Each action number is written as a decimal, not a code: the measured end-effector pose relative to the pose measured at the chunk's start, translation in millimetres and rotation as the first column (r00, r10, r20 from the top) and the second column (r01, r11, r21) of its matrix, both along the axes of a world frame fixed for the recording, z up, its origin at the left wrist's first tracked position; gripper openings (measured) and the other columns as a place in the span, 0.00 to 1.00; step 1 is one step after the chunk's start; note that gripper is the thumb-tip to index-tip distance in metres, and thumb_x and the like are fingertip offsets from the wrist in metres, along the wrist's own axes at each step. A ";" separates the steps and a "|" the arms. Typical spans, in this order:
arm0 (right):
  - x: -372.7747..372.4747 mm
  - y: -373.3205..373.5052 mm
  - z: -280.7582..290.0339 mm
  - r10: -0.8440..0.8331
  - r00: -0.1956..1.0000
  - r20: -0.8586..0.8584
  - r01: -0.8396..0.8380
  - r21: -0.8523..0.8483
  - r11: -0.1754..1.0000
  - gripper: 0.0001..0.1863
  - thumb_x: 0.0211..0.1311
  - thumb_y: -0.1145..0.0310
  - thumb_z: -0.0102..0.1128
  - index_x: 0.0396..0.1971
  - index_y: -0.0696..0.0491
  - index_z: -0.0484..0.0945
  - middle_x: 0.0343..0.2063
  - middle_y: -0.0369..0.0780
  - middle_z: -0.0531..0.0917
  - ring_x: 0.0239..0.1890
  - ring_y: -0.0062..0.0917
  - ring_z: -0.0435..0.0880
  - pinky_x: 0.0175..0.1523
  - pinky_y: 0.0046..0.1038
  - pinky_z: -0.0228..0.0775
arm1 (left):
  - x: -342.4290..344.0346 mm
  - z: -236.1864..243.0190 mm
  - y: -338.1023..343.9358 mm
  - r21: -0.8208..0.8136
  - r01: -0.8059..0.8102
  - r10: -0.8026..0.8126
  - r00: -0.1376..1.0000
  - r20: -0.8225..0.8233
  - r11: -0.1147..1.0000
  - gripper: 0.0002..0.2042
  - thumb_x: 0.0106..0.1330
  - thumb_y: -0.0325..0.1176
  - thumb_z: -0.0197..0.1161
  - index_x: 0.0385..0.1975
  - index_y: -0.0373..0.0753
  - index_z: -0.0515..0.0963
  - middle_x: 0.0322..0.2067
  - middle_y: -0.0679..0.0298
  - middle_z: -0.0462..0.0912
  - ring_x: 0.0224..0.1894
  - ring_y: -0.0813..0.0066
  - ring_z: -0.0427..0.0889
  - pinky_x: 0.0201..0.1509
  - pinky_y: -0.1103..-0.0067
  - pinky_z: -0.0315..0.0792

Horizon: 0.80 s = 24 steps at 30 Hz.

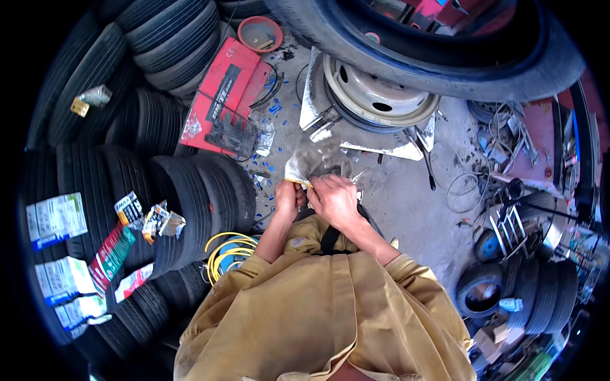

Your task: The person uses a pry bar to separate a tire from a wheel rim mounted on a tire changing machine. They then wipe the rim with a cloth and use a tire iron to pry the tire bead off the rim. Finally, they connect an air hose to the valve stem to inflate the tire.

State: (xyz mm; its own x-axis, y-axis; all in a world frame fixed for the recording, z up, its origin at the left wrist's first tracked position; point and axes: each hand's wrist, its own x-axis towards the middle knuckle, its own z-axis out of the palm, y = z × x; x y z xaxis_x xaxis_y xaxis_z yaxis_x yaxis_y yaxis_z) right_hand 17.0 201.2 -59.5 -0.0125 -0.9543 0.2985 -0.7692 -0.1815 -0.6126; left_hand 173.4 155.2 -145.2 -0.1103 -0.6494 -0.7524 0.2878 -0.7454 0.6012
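In front of my waist, a grimy white work glove with a yellow cuff edge is held by both hands. My left hand is closed on the cuff's left side. Close beside it, my right hand grips the other side of the cuff, fingers bent over the fabric. The glove's finger end points away from me and is blurred against the floor. Beyond it lies a cream steel wheel rim above a metal plate. A large tyre rises past the rim at the top right.
Stacked tyres fill the left side, some labelled. A red machine cover and an orange basin stand ahead left. A yellow hose coils by my left elbow. Tyres, cables and a small metal rack crowd the right.
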 end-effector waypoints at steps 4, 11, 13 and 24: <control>1.7 10.2 -60.7 -0.003 0.999 -0.035 0.014 0.310 0.951 0.11 0.57 0.63 0.61 0.21 0.53 0.78 0.21 0.45 0.83 0.28 0.41 0.85 0.36 0.42 0.78 | 21.7 20.9 -11.2 0.157 0.327 -0.119 0.683 -0.720 0.932 0.24 0.77 0.44 0.42 0.12 0.48 0.60 0.10 0.73 0.59 0.10 0.81 0.55 0.15 0.81 0.49; 14.1 2.0 -38.5 0.106 0.994 -0.038 -0.106 -0.015 0.994 0.12 0.54 0.64 0.64 0.18 0.52 0.74 0.18 0.42 0.80 0.24 0.39 0.82 0.34 0.41 0.74 | 18.3 -51.7 -51.3 -0.055 -0.054 0.024 0.891 -0.453 0.997 0.15 0.77 0.35 0.43 0.50 0.36 0.75 0.45 0.62 0.83 0.47 0.68 0.82 0.56 0.70 0.76; -3.5 -15.1 -34.1 0.043 0.999 -0.001 -0.043 0.008 0.999 0.11 0.54 0.62 0.63 0.19 0.53 0.76 0.19 0.43 0.81 0.25 0.40 0.82 0.34 0.41 0.74 | -6.5 -59.5 -31.9 -0.090 0.033 -0.063 0.931 -0.359 0.995 0.18 0.79 0.38 0.41 0.56 0.35 0.74 0.53 0.60 0.82 0.55 0.66 0.79 0.63 0.68 0.73; 3.3 -5.8 -29.0 0.214 0.974 -0.070 -0.218 -0.051 0.975 0.12 0.54 0.64 0.63 0.18 0.54 0.75 0.18 0.43 0.80 0.25 0.40 0.82 0.34 0.40 0.75 | -43.8 -39.1 -96.8 0.031 0.314 -0.284 0.894 -0.347 0.949 0.22 0.76 0.42 0.54 0.64 0.38 0.67 0.57 0.60 0.78 0.57 0.62 0.78 0.66 0.62 0.72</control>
State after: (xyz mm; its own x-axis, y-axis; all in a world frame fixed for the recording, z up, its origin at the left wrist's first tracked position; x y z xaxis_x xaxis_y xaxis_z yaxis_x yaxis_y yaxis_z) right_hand 20.3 195.4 -88.5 0.2129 -0.9135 0.3468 -0.7448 -0.3814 -0.5475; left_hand 129.6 58.4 -184.3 -0.5435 -0.4818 -0.6874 0.2157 -0.8716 0.4403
